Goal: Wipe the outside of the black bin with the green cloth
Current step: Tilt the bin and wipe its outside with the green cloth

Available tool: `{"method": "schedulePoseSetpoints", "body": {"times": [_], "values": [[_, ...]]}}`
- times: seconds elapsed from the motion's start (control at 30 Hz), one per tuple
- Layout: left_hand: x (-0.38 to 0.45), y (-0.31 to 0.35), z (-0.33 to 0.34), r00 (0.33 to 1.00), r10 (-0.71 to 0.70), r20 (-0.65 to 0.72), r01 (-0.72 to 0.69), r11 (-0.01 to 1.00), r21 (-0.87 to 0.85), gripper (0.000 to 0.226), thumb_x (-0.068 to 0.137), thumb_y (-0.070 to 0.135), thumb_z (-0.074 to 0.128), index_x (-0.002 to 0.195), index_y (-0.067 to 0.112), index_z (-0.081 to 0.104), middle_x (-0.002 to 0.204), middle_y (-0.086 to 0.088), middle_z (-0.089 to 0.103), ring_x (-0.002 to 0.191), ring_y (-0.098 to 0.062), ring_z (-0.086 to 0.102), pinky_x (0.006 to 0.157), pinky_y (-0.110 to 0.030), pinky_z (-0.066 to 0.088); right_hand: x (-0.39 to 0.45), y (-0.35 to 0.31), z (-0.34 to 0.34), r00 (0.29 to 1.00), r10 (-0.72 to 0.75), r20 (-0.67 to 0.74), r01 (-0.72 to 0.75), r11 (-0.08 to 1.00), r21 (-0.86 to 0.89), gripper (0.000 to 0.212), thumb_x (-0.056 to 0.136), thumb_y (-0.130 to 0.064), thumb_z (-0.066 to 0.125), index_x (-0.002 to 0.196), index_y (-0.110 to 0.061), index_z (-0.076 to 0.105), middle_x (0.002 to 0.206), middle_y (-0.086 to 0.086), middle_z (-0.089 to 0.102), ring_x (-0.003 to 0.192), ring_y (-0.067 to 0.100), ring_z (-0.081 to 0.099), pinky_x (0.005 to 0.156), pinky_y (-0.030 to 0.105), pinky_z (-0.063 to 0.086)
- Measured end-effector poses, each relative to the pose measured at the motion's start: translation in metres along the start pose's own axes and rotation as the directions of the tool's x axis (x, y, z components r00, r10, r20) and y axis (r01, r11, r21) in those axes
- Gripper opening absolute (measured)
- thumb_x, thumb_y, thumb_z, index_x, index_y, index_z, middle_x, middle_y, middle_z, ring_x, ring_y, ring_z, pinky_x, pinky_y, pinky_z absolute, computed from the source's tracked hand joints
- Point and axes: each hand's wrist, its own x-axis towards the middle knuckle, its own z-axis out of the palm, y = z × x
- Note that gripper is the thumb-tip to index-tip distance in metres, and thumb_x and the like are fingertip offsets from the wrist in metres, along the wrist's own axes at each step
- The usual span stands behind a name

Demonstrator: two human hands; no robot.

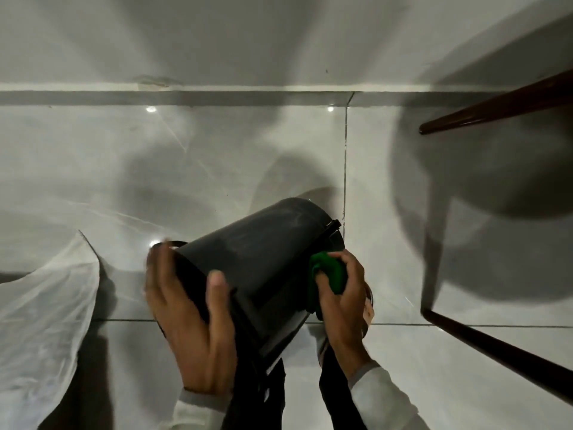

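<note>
The black bin [263, 252] is tipped on its side over the tiled floor, its round body slanting up to the right. My left hand [189, 321] grips its lower left end, thumb across the wall and fingers wrapped round the rim. My right hand [344, 296] holds the bunched green cloth [328, 273] and presses it against the bin's right side near the hinged end. The far side of the bin is hidden.
A white plastic bag [43, 308] lies crumpled on the floor at the left. Two dark wooden furniture legs [496, 111] [502, 346] stand at the right. The white wall and skirting [217, 88] run across behind the bin.
</note>
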Motion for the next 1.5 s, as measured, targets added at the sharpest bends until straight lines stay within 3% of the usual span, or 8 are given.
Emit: {"method": "schedulePoseSetpoints", "body": {"times": [0.07,0.3,0.53,0.73,0.9,1.17,1.33,1.5], "values": [[0.005,0.002,0.001,0.972,-0.237,-0.012,0.235,0.969,-0.079,0.094,0.09,0.066,0.032,0.168,0.015,0.019,0.178,-0.005,0.012,0.163,-0.008,0.007,0.136,-0.048,0.01,0.001,-0.002,0.002,1.0,-0.014,-0.013,0.014,1.0,0.013,0.032,0.082,-0.052,0.061,0.11,-0.062,0.051,0.113,-0.056,0.05,0.111,-0.034,0.048,0.077,-0.014,0.039],[-0.024,-0.014,0.002,0.994,-0.055,0.093,0.046,0.994,0.102,0.077,0.093,0.049,0.033,0.165,0.026,0.021,0.178,-0.011,0.006,0.166,-0.027,0.001,0.131,-0.065,0.011,0.029,-0.004,-0.03,0.951,0.27,-0.148,-0.185,0.885,0.427,0.027,0.08,-0.017,0.064,0.097,-0.037,0.073,0.096,-0.011,0.077,0.103,0.022,0.075,0.077,0.027,0.062],[-0.036,-0.028,0.005,0.998,0.015,0.058,-0.02,0.996,0.086,0.069,0.094,0.042,0.039,0.16,0.022,0.038,0.177,-0.014,0.016,0.165,-0.033,0.007,0.127,-0.071,0.015,0.052,-0.048,-0.012,0.958,0.021,0.287,-0.038,0.998,0.052,0.026,0.096,0.001,0.065,0.122,-0.004,0.069,0.14,0.008,0.063,0.134,0.028,0.059,0.117,0.05,0.047],[-0.034,-0.04,0.003,0.994,0.104,0.038,-0.108,0.99,0.092,0.068,0.101,0.031,0.028,0.164,0.007,0.027,0.174,-0.015,0.024,0.164,-0.033,0.017,0.129,-0.065,0.018,-0.006,-0.07,-0.008,0.605,-0.401,0.688,0.507,0.86,0.055,0.033,0.1,-0.042,0.057,0.131,-0.035,0.064,0.163,-0.011,0.043,0.152,0.009,0.039,0.124,0.046,0.032],[-0.021,-0.042,0.002,0.997,0.065,0.038,-0.07,0.987,0.143,0.067,0.102,0.033,0.028,0.165,0.011,0.031,0.161,-0.018,0.037,0.147,-0.037,0.035,0.121,-0.065,0.03,0.055,-0.067,0.002,0.895,-0.032,0.444,0.158,0.956,-0.249,0.038,0.105,-0.022,0.063,0.141,-0.014,0.065,0.165,0.011,0.041,0.155,0.029,0.04,0.13,0.046,0.03],[0.003,-0.033,0.006,0.994,0.075,0.078,-0.088,0.981,0.174,0.061,0.104,0.035,0.028,0.157,0.013,0.048,0.151,-0.014,0.041,0.142,-0.031,0.035,0.12,-0.062,0.033,-0.001,-0.084,-0.018,0.663,-0.328,0.673,0.261,0.944,0.203,0.03,0.092,-0.029,0.066,0.12,-0.033,0.076,0.165,-0.011,0.042,0.153,0.014,0.043,0.123,0.016,0.032],[-0.014,-0.042,0.002,0.989,0.064,0.137,-0.08,0.99,0.118,0.058,0.102,0.036,0.031,0.156,0.021,0.044,0.168,-0.01,0.028,0.159,-0.027,0.023,0.125,-0.068,0.024,0.059,-0.037,-0.015,0.917,0.025,0.397,0.013,0.996,-0.093,0.033,0.101,-0.006,0.064,0.133,-0.007,0.069,0.157,0.009,0.051,0.149,0.027,0.048,0.118,0.01,0.037],[-0.014,-0.027,0.012,0.989,0.069,0.129,-0.085,0.989,0.122,0.064,0.101,0.036,0.032,0.161,0.015,0.037,0.174,-0.011,0.027,0.164,-0.029,0.018,0.131,-0.063,0.011,0.091,-0.063,0.018,0.919,0.006,0.395,0.049,0.99,-0.129,0.03,0.101,-0.018,0.065,0.128,-0.008,0.074,0.141,0.008,0.065,0.132,0.02,0.061,0.121,0.045,0.041]]}}
